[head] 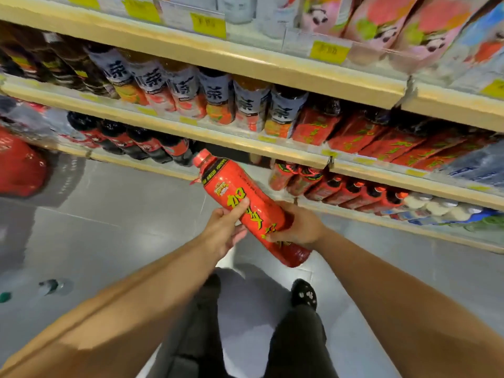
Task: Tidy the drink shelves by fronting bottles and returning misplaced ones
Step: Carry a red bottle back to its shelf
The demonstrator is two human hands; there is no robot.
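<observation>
The shelves [245,148] run in pale, tilted tiers above and beyond your hands, each packed with rows of plastic bottles; the tier just up and right of your right hand carries a row of red-labelled bottles [381,140] whose glossy wrap with yellow-green lettering looks to match what you hold; below it, right of that hand, sits a second row of smaller red bottles [341,186]. You seem to be mid-return of a misplaced item; the red bottle [245,208] lies slanted between both hands out over the grey floor, cap up and away from you, base toward you; it is a slim cylinder narrowing to a ribbed red cap, smooth and shiny. Your left hand [223,230] wraps its middle, thumb pressed across the label; your right hand [297,227] closes around the lower body. Next, I judge, you need to find a gap in the matching row, then stand it upright, label forward.
</observation>
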